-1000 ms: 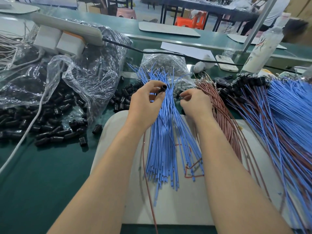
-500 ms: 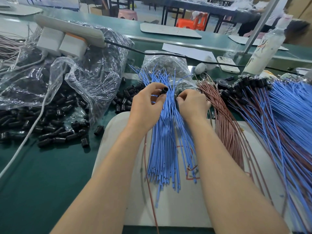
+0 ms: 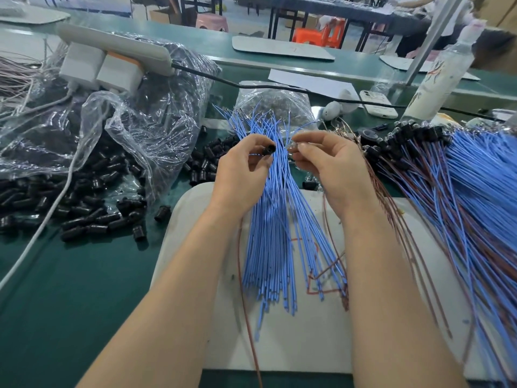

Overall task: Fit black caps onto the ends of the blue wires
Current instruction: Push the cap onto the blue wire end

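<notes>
A bundle of blue wires lies fanned on the white board in the middle of the view. My left hand pinches one black cap between thumb and fingers, its open end turned toward the right. Just to its right, my right hand pinches the metal-tipped end of a blue wire, a small gap away from the cap. Loose black caps lie scattered on the green table at the left.
A clear plastic bag of caps sits at the left, with a white power strip on it. Finished capped blue and brown wires pile at the right. A smaller bag, a phone and a white bottle stand behind.
Both hands have lifted slightly off the bundle. My right hand has drawn a wire end up toward the cap held in my left hand.
</notes>
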Motion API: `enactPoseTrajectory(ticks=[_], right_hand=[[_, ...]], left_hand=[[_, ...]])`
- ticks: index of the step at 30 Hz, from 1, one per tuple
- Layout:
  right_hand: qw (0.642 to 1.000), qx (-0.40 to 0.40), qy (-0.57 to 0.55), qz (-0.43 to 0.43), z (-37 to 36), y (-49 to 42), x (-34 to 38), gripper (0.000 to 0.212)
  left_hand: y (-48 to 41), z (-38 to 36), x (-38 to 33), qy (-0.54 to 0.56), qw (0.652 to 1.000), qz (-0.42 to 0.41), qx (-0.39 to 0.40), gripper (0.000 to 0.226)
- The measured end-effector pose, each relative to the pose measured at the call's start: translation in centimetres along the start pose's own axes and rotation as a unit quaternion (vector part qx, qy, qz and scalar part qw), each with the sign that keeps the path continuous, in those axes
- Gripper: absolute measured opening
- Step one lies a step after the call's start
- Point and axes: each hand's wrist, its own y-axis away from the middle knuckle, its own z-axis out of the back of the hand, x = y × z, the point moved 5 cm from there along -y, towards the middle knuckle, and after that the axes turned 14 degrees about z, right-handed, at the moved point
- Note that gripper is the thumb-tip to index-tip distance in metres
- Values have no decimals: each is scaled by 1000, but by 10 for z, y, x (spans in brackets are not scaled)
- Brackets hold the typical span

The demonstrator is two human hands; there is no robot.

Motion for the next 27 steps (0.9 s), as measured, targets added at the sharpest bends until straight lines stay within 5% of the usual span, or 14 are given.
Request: enactPoseTrajectory(ticks=[16,27], right_hand=[[950,20,271,151,-18,7,24,7],[975,12,204,91,-2,3,13,9]], left_hand=[[5,-2,-6,-71,997,-34,-10,23],[7,4,-10,-151,984,-91,-35,16]])
